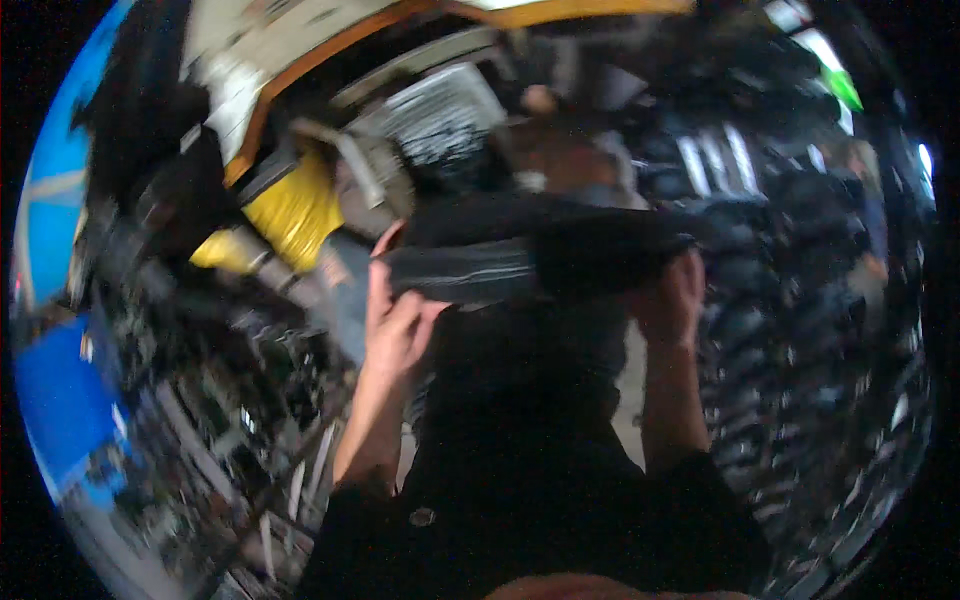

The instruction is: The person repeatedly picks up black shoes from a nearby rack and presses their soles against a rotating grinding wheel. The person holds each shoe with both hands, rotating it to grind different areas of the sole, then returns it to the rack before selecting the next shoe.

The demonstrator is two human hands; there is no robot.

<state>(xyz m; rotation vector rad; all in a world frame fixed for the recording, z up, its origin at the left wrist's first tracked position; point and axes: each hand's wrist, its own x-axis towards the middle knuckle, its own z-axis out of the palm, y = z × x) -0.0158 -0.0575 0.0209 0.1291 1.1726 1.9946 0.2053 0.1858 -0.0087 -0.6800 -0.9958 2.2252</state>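
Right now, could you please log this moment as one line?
left hand: holds black item by left end | right hand: holds its right end | yellow item: upper left | image: blurred

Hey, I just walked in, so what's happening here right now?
A person holds a long black piece level in front of their body, the left hand gripping one end and the right hand at the other. Blur hides exactly what it is. Something bright yellow lies beyond the left hand, and dark, shiny things crowd the right side.
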